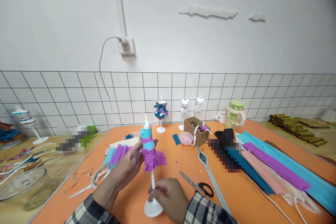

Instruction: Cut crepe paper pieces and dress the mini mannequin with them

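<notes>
Left of the scissors (195,183), the mannequin (147,124) is cupped between left hand (131,162) thumb and fingers, its pole (153,181) pinched by the right hand (170,196), its wrapping (150,159) apparently being adjusted, with steadiness seemingly called for next.

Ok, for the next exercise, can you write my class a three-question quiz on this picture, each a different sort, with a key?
1. Under the wrapped mannequin, which hand grips the stand? A) left B) right C) both
2. True or false: the scissors lie on the orange table.
3. Fill in: the bowl beside the cardboard box is coloured ____.

Key: 1. B, the right hand. 2. True. 3. Pink.
</notes>
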`<state>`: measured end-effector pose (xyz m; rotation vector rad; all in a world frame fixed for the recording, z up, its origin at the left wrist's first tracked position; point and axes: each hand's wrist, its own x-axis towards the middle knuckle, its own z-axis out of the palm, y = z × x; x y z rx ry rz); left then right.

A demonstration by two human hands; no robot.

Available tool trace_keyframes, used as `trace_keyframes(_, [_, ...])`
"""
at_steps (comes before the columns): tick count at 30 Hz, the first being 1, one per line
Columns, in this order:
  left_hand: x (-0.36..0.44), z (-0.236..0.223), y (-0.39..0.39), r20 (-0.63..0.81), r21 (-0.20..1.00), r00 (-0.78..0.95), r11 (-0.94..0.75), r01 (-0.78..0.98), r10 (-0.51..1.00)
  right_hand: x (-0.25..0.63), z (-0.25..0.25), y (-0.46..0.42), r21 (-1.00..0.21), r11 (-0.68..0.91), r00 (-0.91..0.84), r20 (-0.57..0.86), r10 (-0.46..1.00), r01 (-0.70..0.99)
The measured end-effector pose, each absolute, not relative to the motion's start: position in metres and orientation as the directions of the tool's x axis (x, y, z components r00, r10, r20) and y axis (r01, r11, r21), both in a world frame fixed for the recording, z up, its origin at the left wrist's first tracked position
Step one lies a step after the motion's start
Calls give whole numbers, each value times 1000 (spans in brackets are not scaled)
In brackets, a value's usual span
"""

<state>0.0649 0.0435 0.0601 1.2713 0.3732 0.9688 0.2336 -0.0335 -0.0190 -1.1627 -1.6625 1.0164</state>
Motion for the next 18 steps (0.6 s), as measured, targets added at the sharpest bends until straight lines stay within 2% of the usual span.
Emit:
trace_keyframes(2, [64,66,48,219,939,587,-4,-344,779,235,-19,-33,-866,280,-156,236,959,414])
trace_keyframes(4, [65,70,52,185,944,625,39,-327,759,233,-22,-32,-822,298,-136,266,954,485])
trace_keyframes(9, [68,68,58,227,897,748,165,-410,624,228,-38,-31,-774,358,-145,333,932,522])
trace_keyframes(13, [68,64,61,245,868,736,195,-457,631,229,-40,-27,-780,287,-56,309,949,555])
trace_keyframes(18, [73,67,61,172,938,738,121,-326,653,232,-32,-25,-802,228,-4,271,963,552])
